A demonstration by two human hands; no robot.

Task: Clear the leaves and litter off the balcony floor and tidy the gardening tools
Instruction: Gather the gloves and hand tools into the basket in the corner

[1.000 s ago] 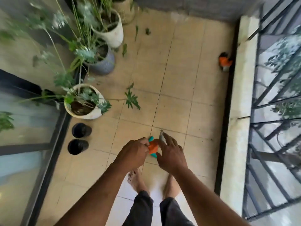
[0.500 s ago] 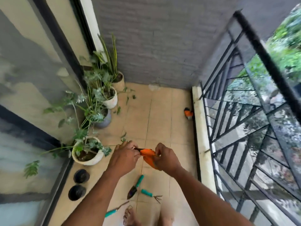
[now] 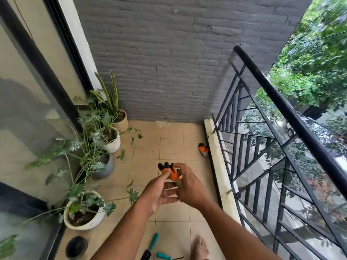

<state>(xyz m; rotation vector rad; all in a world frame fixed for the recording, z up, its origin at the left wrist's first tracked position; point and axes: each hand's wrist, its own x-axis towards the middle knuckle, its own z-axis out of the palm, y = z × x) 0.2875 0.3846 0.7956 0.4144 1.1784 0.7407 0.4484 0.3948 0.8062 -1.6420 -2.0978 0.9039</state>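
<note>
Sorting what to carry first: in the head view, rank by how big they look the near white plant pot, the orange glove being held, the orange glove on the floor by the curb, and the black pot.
1. Near white plant pot
2. Held orange glove; nearness inflates it
3. Black pot; close to the held glove, unsure
4. Floor glove; farthest away

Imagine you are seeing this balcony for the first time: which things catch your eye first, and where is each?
In the middle, the left hand and right hand hold an orange glove with black fingertips above the tiled floor. A second orange glove lies by the kerb under the black railing on the right. Potted plants line the left side, with loose leaves scattered near them.
</note>
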